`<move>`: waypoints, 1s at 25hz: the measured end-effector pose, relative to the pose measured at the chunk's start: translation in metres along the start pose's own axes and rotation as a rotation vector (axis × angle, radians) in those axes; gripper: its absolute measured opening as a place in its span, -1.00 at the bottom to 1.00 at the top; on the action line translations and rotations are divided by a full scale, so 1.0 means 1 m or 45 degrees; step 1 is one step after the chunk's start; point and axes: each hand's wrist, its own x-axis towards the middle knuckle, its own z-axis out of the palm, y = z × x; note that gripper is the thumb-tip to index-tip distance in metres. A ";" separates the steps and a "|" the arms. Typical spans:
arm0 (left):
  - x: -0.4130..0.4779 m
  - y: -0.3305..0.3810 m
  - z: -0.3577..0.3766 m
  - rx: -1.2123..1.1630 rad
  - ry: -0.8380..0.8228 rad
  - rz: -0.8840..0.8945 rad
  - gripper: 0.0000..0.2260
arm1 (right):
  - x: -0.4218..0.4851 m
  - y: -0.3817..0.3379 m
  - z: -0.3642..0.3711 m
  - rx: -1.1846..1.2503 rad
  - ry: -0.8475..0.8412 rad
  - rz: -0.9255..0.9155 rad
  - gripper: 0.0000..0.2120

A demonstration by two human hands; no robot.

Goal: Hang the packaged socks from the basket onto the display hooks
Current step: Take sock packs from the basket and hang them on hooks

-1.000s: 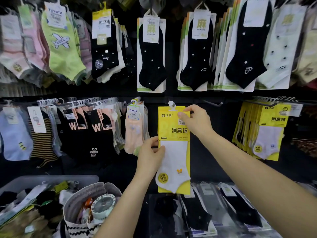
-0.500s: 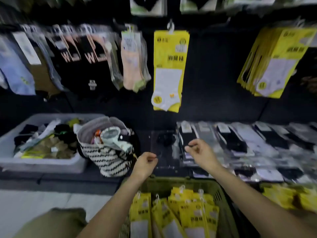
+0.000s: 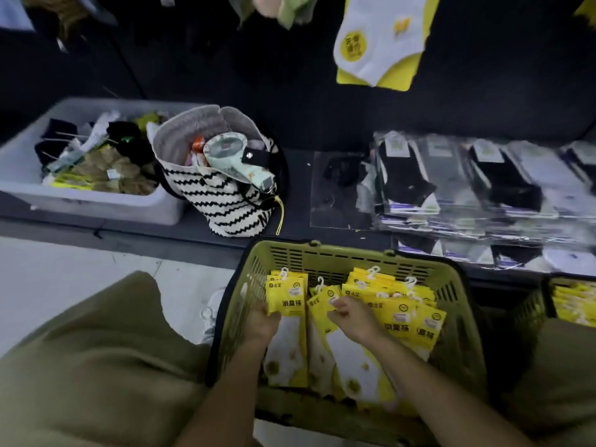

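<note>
While one hung pack (image 3: 379,40) shows above, many packs (image 3: 400,312) fill the basket (image 3: 322,254); your left hand (image 3: 263,322) grips the leftmost pack (image 3: 286,296), and I cannot tell your right hand's (image 3: 353,319) grasp.

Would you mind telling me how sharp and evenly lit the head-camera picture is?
Head view: dim overall; the yellow sock packs in the green basket are brightest, their print legible; the clear-bagged dark socks at right smear with motion blur; the hanging pack at top is soft; wide-angle distortion bows the basket's rim.
</note>
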 end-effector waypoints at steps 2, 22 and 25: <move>0.011 0.001 0.000 0.032 0.033 0.006 -0.85 | 0.026 -0.015 0.021 0.055 0.004 0.029 -0.50; 0.035 -0.006 0.011 0.057 -0.317 -0.019 -0.61 | 0.033 -0.002 0.015 0.286 0.112 0.013 -0.82; 0.022 -0.006 0.006 -0.127 -0.257 -0.025 -0.68 | 0.019 0.015 0.005 -0.117 0.526 0.072 -0.74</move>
